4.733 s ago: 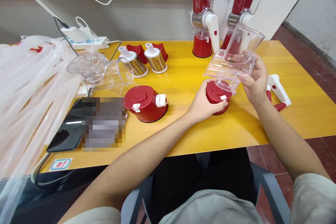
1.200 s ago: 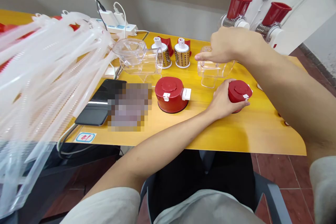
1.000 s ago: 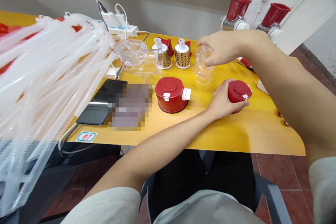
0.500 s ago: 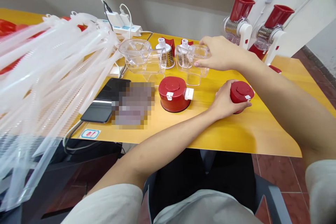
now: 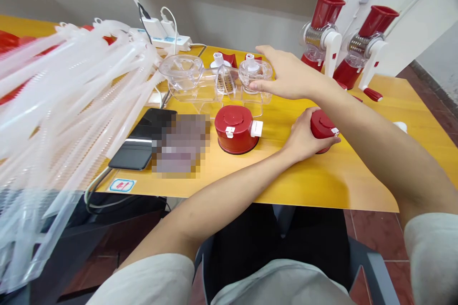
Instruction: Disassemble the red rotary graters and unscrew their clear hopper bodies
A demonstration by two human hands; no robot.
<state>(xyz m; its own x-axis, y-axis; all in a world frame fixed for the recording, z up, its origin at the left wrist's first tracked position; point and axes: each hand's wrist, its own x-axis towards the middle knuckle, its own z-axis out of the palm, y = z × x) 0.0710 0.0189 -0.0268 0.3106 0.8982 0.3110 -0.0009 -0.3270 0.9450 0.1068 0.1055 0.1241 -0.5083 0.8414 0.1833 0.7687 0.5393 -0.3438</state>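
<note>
Just behind the clear housing stand grater drums.

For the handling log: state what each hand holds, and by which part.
Left hand grips the small red base around its side wall. Right hand has thumb and fingers on the clear housing at its upper right rim.

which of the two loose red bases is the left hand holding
The red base farther right, gripped by the left hand. The other base, nearer the phone, stands untouched.
</note>
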